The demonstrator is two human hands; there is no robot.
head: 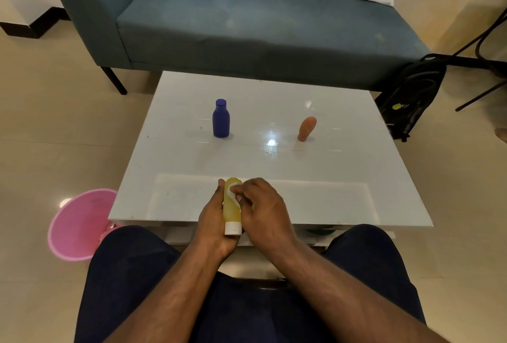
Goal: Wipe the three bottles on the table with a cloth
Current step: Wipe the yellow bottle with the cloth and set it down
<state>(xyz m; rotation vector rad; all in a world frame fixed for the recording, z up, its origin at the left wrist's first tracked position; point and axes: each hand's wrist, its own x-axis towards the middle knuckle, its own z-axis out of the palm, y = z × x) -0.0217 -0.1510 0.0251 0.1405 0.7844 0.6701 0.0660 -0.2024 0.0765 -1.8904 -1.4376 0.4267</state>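
Observation:
My left hand [212, 222] grips a yellow bottle [232, 212] with a white cap, held over the near edge of the white table [315, 192], cap end toward me. My right hand [264, 211] presses a small white cloth [232, 192] against the bottle's upper part; most of the cloth is hidden under the fingers. A blue bottle [221, 118] stands upright at the table's middle left. An orange bottle [307, 128] stands at the middle right, leaning slightly.
A pink bucket [78, 223] sits on the floor left of the table. A blue sofa [247, 27] stands behind the table. A black backpack [411, 96] leans at the far right. My knees are under the table's near edge.

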